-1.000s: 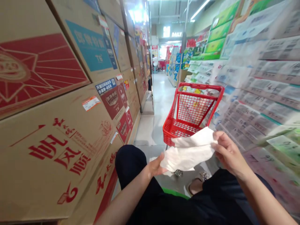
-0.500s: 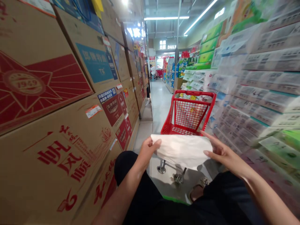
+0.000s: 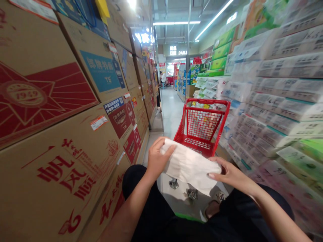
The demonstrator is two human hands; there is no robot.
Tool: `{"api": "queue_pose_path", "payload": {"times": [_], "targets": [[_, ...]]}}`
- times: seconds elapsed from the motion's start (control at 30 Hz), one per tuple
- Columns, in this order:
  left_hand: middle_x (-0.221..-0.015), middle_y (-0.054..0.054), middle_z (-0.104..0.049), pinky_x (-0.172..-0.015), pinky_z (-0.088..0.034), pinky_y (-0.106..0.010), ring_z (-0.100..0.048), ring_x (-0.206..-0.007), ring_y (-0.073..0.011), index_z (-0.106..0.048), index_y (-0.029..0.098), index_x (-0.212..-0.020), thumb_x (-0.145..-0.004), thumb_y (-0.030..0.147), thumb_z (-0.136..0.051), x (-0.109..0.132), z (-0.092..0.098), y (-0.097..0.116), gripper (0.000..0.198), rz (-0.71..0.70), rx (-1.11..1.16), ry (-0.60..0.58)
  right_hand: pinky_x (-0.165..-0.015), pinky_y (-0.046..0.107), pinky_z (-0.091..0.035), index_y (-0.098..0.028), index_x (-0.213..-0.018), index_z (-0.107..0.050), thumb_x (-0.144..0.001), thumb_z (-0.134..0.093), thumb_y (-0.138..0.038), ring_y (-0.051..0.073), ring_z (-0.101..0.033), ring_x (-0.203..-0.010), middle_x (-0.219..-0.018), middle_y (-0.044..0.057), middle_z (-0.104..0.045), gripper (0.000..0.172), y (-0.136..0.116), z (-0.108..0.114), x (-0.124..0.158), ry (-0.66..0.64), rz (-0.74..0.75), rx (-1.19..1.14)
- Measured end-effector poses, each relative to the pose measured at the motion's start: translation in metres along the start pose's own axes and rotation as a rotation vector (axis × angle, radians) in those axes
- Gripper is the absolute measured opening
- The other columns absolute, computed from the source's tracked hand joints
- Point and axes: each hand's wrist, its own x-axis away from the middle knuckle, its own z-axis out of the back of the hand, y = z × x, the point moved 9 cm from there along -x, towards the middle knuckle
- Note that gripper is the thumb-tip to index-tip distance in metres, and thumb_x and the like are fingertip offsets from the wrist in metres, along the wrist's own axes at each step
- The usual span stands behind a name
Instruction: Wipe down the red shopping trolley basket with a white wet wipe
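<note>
A folded white cloth (image 3: 190, 166) is stretched between my hands above my lap; whether it is fabric or thick tissue I cannot tell. My left hand (image 3: 159, 156) pinches its left end, thumb on top and fingers behind. At the right end, my right hand (image 3: 225, 171) grips it between thumb and fingers. The cloth slopes down toward the right, and its lower edge hangs loose. Just beyond it stands a red shopping cart (image 3: 204, 122) with a grid back, its lower front partly hidden by the cloth.
Stacked cardboard boxes (image 3: 58, 171) wall the left side. Piles of wrapped paper packs (image 3: 280, 97) line the right. Cart casters (image 3: 192, 194) rest on the floor by my foot. Down the aisle (image 3: 174, 104), a person (image 3: 163, 78) sits far off.
The cloth's right end has dropped, so it now slants, and my hands have come slightly closer together. My left hand has risen a little. The view has shifted slightly.
</note>
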Motion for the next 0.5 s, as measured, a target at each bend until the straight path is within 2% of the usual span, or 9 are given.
{"api": "queue_pose_path", "payload": {"times": [0.07,0.13,0.2,0.27,0.33,0.43,0.5], "targets": [[-0.094,-0.002,-0.067,-0.083,-0.047,-0.026,-0.063,-0.09,-0.0174,-0.068,0.02,-0.085,-0.089,0.032,-0.07,-0.009,-0.006,0.011,0.013,-0.028,0.016,-0.074,-0.094,0.043,-0.054,-0.025,-0.118,-0.066,-0.075,-0.079,-0.057,0.027,-0.063,-0.107,-0.115,0.008,-0.064,0.055,-0.013,0.0,0.001,0.075,0.09,0.191],[-0.096,-0.003,-0.069,-0.085,-0.048,-0.027,-0.064,-0.091,-0.0184,-0.069,0.019,-0.085,-0.089,0.033,-0.072,-0.016,-0.017,0.028,0.015,-0.096,0.046,-0.208,-0.104,0.046,-0.049,-0.026,-0.116,-0.068,-0.073,-0.08,-0.057,0.03,-0.058,-0.121,-0.129,0.011,-0.057,0.054,-0.029,-0.003,0.001,0.154,0.163,0.335],[-0.098,-0.005,-0.071,-0.088,-0.049,-0.028,-0.066,-0.094,-0.0194,-0.07,0.019,-0.086,-0.09,0.036,-0.071,-0.02,-0.032,0.049,0.017,-0.187,0.066,-0.385,-0.114,0.049,-0.039,-0.027,-0.126,-0.064,-0.069,-0.084,-0.055,0.033,-0.048,-0.135,-0.145,0.013,-0.048,0.066,-0.048,-0.01,0.001,0.199,0.242,0.372],[-0.1,-0.005,-0.072,-0.09,-0.049,-0.029,-0.066,-0.096,-0.0199,-0.071,0.02,-0.087,-0.092,0.037,-0.07,-0.023,-0.045,0.067,0.018,-0.283,0.071,-0.542,-0.118,0.049,-0.034,-0.027,-0.139,-0.056,-0.069,-0.085,-0.052,0.034,-0.043,-0.14,-0.151,0.012,-0.046,0.079,-0.066,-0.024,-0.002,0.154,0.312,0.308],[-0.102,-0.005,-0.072,-0.092,-0.049,-0.029,-0.067,-0.099,-0.0204,-0.072,0.021,-0.089,-0.093,0.038,-0.067,-0.027,-0.054,0.077,0.018,-0.342,0.048,-0.646,-0.111,0.047,-0.043,-0.026,-0.139,-0.057,-0.074,-0.082,-0.05,0.033,-0.054,-0.13,-0.141,0.01,-0.058,0.074,-0.075,-0.04,-0.006,0.034,0.314,0.173],[-0.105,-0.005,-0.073,-0.092,-0.05,-0.028,-0.068,-0.101,-0.0207,-0.074,0.023,-0.09,-0.096,0.037,-0.062,-0.035,-0.058,0.081,0.019,-0.381,-0.014,-0.697,-0.081,0.037,-0.057,-0.02,-0.111,-0.07,-0.083,-0.073,-0.053,0.027,-0.069,-0.094,-0.104,0.006,-0.074,0.044,-0.067,-0.055,-0.015,-0.098,0.16,-0.034],[-0.108,-0.004,-0.074,-0.091,-0.05,-0.027,-0.069,-0.103,-0.0206,-0.076,0.025,-0.093,-0.098,0.033,-0.059,-0.035,-0.055,0.084,0.019,-0.41,-0.039,-0.68,-0.066,0.031,-0.055,-0.017,-0.093,-0.071,-0.083,-0.07,-0.058,0.022,-0.068,-0.075,-0.085,0.004,-0.074,0.043,-0.055,-0.053,-0.021,-0.093,0.053,-0.131]]}}
